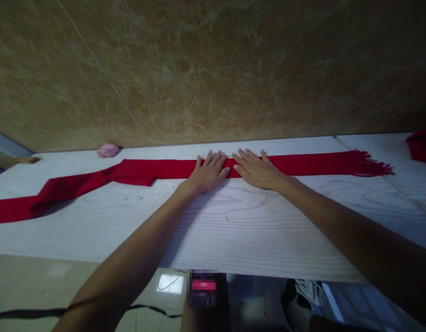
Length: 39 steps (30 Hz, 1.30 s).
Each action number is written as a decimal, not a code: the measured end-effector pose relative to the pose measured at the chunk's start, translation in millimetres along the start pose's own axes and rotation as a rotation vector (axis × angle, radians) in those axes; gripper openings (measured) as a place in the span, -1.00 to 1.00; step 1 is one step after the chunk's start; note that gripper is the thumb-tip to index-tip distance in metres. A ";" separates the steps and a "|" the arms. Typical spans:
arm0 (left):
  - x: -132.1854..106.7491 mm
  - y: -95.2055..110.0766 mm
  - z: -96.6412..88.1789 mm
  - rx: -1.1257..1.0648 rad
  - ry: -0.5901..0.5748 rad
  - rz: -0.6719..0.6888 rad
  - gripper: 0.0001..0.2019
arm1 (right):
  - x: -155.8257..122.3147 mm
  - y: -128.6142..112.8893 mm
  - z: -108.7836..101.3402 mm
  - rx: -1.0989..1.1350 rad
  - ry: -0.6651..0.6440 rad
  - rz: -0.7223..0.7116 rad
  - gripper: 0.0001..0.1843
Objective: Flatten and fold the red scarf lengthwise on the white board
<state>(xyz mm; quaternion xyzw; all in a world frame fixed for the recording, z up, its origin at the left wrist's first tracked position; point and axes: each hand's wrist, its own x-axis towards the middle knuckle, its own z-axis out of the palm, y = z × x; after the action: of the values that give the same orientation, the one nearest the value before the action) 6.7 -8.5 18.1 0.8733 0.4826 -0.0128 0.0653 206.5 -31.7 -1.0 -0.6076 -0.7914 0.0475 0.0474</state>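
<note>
Lying partly twisted, the red scarf (174, 169) shows fringe (361, 162).

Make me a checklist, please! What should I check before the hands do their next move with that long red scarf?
1. Left hand flat on the red scarf: ok, fingers spread.
2. Right hand flat on it too: ok, beside the left one with a small gap.
3. Scarf smooth between the right hand and the fringe: ok, it looks flat.
4. Scarf flat at the left of the picture: not ok, it is folded over and twisted there.
5. Scarf's other end lying straight: cannot tell, it runs out of the picture.
6. Pink thing off the scarf: ok, it sits apart, near the wall.
</note>
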 end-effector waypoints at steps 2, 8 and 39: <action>2.5 -2.0 3.3 0.007 -0.022 0.012 -0.30 | 0.0 0.3 -2.0 0.003 0.021 0.007 -0.28; 0.8 0.3 -0.9 0.010 0.080 -0.007 -0.31 | 0.9 0.8 0.9 -0.004 0.022 0.016 -0.29; -3.1 -1.4 0.3 -0.063 0.007 0.033 -0.26 | 7.0 10.8 18.9 -0.068 0.081 -0.028 -0.28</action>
<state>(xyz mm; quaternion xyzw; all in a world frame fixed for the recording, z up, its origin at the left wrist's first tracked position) 3.8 -10.4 17.9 0.8788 0.4684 0.0064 0.0913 212.5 -22.4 -21.0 -0.5991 -0.7984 -0.0047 0.0597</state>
